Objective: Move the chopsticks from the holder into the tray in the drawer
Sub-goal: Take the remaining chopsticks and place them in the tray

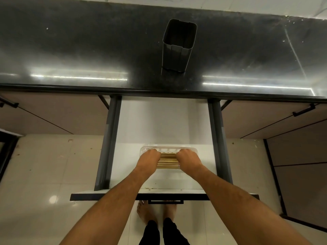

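Location: home kitchen. Evidence: dark polished stone countertop (88, 50) before me, pull-out drawer (164, 191) beneath it, beige cabinet fronts (44, 114) with black bar handles (303, 110) either side, glossy pale floor tiles (44, 174), my bare feet (144, 212) on them.

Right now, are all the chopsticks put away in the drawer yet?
Nearly. The holder on the counter looks empty from here, so the carrying seems done. The chopsticks lie side by side in the clear tray inside the open drawer. The left hand and right hand are on them, one at each end. Left: letting go.
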The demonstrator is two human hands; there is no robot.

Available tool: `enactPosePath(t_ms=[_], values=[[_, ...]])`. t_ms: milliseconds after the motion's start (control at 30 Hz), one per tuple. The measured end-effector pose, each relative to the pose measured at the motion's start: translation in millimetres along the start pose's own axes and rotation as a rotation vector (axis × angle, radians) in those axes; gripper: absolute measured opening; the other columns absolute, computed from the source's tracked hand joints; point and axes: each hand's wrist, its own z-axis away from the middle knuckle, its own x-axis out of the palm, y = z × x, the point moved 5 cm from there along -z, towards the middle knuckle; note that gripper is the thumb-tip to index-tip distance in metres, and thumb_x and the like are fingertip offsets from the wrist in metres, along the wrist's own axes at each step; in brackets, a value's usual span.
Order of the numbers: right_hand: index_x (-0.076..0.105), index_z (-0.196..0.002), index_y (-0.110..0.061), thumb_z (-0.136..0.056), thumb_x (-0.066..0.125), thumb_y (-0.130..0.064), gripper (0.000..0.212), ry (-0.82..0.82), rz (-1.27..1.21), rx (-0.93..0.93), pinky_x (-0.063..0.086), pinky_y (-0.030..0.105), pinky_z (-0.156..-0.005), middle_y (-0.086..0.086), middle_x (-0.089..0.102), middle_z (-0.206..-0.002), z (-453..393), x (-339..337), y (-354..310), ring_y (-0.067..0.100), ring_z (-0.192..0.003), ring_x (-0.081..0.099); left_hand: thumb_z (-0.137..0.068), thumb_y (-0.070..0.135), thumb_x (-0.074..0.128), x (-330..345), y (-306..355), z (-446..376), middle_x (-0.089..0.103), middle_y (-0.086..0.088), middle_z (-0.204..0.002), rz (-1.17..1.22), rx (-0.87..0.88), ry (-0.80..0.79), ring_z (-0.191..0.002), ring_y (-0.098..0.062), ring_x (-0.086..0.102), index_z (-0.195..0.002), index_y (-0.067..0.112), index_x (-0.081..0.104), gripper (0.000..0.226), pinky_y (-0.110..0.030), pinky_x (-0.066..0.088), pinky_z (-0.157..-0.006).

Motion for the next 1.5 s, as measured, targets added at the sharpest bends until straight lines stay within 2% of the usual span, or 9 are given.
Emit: enactPosePath(t_ms=[133, 267, 367, 767, 1000, 1200, 1333, 1500], values=[[0.071, -0.113, -0.011, -0.090, 0.065, -0.006, 0.025, 0.023, -0.011, -0.008, 0.055, 0.037, -0.086, 0.010, 0.070, -0.111, 2, 0, 0, 0.027, -0.099, 0.067, -0.095, 0.004, 0.057, 3, -2, 1, 0.065, -0.008, -0.119, 0.006, -0.005, 0.047, -0.106, -0.023, 0.063, -0.114, 0.013, 0.066, 0.024, -0.030, 0.052, -0.089], [0.068, -0.117, -0.012, -0.087, 0.069, -0.007, 0.031, 0.113, -0.054, -0.019, 0.053, 0.035, -0.086, 0.008, 0.068, -0.114, 2, -6, 0, 0.026, -0.102, 0.064, -0.093, 0.004, 0.060, 1, -2, 2, 0.060, -0.007, -0.132, 0.006, 0.003, 0.157, -0.119, -0.023, 0.057, -0.129, 0.013, 0.059, 0.037, -0.030, 0.046, -0.103], [0.065, -0.119, -0.012, -0.087, 0.067, -0.006, 0.033, 0.110, -0.074, -0.022, 0.054, 0.035, -0.088, 0.009, 0.067, -0.117, 3, -3, -1, 0.026, -0.105, 0.063, -0.095, 0.008, 0.059, 2, -3, 2, 0.058, -0.007, -0.137, 0.002, 0.005, 0.188, -0.124, -0.022, 0.055, -0.135, 0.013, 0.054, 0.041, -0.031, 0.043, -0.107], [0.065, -0.124, -0.011, -0.094, 0.060, -0.009, 0.030, 0.146, -0.135, -0.021, 0.053, 0.034, -0.093, 0.009, 0.066, -0.119, 13, 4, 3, 0.023, -0.107, 0.061, -0.096, 0.014, 0.060, 5, -1, 16, 0.061, -0.005, -0.130, -0.021, 0.007, 0.190, -0.113, -0.020, 0.060, -0.130, 0.014, 0.057, 0.035, -0.029, 0.049, -0.099], [0.063, -0.126, -0.014, -0.098, 0.063, -0.020, 0.028, 0.220, -0.176, -0.036, 0.054, 0.031, -0.092, 0.007, 0.066, -0.120, 27, 3, 5, 0.019, -0.104, 0.059, -0.097, 0.018, 0.058, -4, 6, 31, 0.065, -0.006, -0.124, -0.006, 0.018, 0.303, -0.108, -0.019, 0.062, -0.123, 0.013, 0.060, 0.027, -0.028, 0.048, -0.098], [0.059, -0.129, -0.015, -0.099, 0.063, -0.031, 0.034, 0.288, -0.171, -0.052, 0.053, 0.028, -0.095, 0.006, 0.063, -0.125, 44, -4, 4, 0.019, -0.106, 0.059, -0.088, 0.028, 0.073, -13, 20, 51, 0.071, -0.008, -0.111, -0.037, 0.011, 0.428, -0.098, -0.020, 0.067, -0.115, 0.012, 0.066, 0.032, -0.032, 0.054, -0.094], [0.055, -0.132, -0.013, -0.099, 0.063, -0.033, 0.039, 0.361, -0.154, -0.050, 0.051, 0.030, -0.099, 0.007, 0.061, -0.130, 60, -13, 3, 0.021, -0.112, 0.058, -0.095, 0.030, 0.064, -21, 32, 71, 0.068, -0.008, -0.116, -0.043, 0.022, 0.529, -0.104, -0.022, 0.065, -0.120, 0.011, 0.063, 0.032, -0.034, 0.052, -0.100], [0.051, -0.135, -0.011, -0.101, 0.058, -0.039, 0.045, 0.450, -0.164, -0.019, 0.050, 0.033, -0.101, 0.009, 0.059, -0.133, 92, -22, -2, 0.022, -0.118, 0.057, -0.098, 0.030, 0.060, -25, 48, 100, 0.067, -0.007, -0.118, -0.046, 0.033, 0.573, -0.107, -0.021, 0.063, -0.122, 0.012, 0.062, 0.030, -0.034, 0.051, -0.102]])
